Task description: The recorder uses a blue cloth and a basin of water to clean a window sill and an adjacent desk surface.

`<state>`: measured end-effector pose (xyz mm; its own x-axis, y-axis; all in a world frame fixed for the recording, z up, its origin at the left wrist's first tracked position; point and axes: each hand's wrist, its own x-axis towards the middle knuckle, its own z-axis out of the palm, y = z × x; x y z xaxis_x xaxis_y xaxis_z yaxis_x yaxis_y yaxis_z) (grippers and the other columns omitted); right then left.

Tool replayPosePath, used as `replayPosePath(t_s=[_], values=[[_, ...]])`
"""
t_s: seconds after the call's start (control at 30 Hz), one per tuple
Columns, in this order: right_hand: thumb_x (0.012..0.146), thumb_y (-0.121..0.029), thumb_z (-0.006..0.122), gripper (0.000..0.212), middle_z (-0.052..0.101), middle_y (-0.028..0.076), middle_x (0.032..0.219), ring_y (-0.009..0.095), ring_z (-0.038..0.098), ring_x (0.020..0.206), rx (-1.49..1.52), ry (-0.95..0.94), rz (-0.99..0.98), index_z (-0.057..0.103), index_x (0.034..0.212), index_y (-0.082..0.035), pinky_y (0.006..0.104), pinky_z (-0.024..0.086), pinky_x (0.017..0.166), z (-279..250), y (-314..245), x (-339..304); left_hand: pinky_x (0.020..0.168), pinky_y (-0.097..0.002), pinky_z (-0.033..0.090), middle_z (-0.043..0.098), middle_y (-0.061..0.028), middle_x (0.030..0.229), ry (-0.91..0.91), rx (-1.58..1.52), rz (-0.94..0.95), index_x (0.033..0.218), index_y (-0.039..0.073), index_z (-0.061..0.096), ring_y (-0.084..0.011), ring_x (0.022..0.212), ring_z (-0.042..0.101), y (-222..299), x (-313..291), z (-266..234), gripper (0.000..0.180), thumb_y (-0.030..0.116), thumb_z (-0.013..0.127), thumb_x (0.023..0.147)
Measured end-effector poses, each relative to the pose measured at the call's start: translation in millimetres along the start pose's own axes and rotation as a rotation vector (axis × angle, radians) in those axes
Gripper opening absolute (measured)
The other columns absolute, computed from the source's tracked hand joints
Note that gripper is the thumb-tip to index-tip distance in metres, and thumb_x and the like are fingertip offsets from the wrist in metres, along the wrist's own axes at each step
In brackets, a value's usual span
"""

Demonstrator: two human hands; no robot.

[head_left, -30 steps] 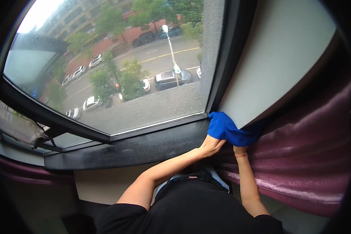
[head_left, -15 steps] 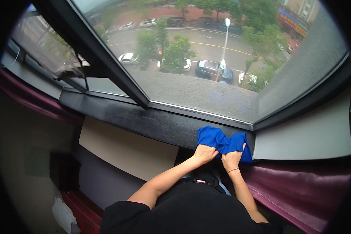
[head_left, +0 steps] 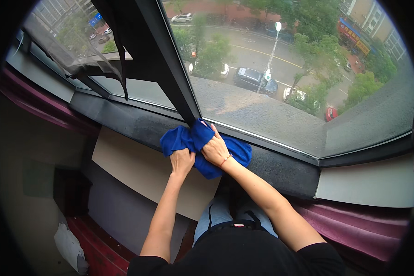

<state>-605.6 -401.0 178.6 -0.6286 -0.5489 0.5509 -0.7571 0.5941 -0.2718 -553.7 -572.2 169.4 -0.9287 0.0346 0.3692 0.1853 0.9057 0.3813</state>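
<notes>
Both hands, left hand [head_left: 181, 161] and right hand [head_left: 215, 149], press the blue cloth [head_left: 237, 152] on the dark window sill [head_left: 280, 165]. Behind them: window frame post [head_left: 170, 60] rises straight off the sill, glass pane [head_left: 271, 110] closes the far side; no passage there. Sill runs bare to the right as far as the white wall panel [head_left: 368, 186]. Leftward, sill open; dark mesh curtain [head_left: 85, 60] hangs above it. Purple curtain [head_left: 354, 225] bunched below right, beside the right forearm

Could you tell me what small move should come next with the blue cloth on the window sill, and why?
Probably slide the blue cloth leftward along the dark sill: both the left hand and right hand press it flat mid-sill, and a long stretch lies bare to its left.
</notes>
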Motion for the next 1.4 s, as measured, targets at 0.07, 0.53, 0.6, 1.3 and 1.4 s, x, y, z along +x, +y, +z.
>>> replayPosePath(t_s=[0.07,0.53,0.6,1.3,1.4], values=[[0.081,-0.018,0.06,0.034,0.068,0.018,0.122,0.034,0.041,0.144,-0.078,-0.103,-0.002,0.075,0.106,-0.002,0.0522,0.024,0.122,0.0,18.3,-10.1,0.085,-0.0507,0.049,0.066,-0.0266,0.104,-0.048,-0.098,0.107,0.113,-0.003,0.064,-0.0437,0.095,0.064,13.5,17.1,9.5,0.035,0.014,0.066,0.083],[0.071,-0.011,0.067,0.016,0.064,0.021,0.091,0.04,0.057,0.099,-1.0,0.202,0.921,0.07,0.079,0.002,0.0497,0.046,0.084,-194.2,75.5,-248.3,0.11,-0.0496,0.04,0.054,-0.0251,0.137,-0.331,-0.605,0.535,0.135,0.0,0.055,-0.0417,0.129,0.051,269.1,-24.9,129.4,0.065,0.029,0.076,0.08],[0.071,-0.007,0.066,0.016,0.064,0.022,0.094,0.041,0.057,0.098,-0.986,0.153,1.048,0.07,0.082,0.004,0.0506,0.046,0.086,-194.7,73.1,-253.2,0.112,-0.05,0.037,0.054,-0.0241,0.138,-0.28,-0.667,0.608,0.135,0.001,0.055,-0.0411,0.131,0.049,273.8,-19.6,130.1,0.065,0.031,0.076,0.08],[0.091,-0.042,0.066,0.043,0.066,0.01,0.125,0.033,0.053,0.129,-0.193,-0.059,0.433,0.069,0.122,-0.013,0.0621,0.031,0.111,-77.1,-18.5,-162.1,0.099,-0.0556,0.041,0.061,-0.0222,0.121,0.008,-0.107,0.121,0.12,0.004,0.063,-0.043,0.115,0.055,91.1,-44.7,39.8,0.048,0.032,0.07,0.082],[0.093,-0.039,0.066,0.035,0.068,0.011,0.123,0.033,0.053,0.128,-0.325,0.012,0.49,0.072,0.115,-0.013,0.0605,0.032,0.11,-136.2,14.7,-235.4,0.099,-0.0529,0.041,0.06,-0.0195,0.127,0.02,-0.23,0.296,0.123,0.006,0.062,-0.0388,0.118,0.055,188.7,-66.0,54.4,0.048,0.035,0.068,0.085]])
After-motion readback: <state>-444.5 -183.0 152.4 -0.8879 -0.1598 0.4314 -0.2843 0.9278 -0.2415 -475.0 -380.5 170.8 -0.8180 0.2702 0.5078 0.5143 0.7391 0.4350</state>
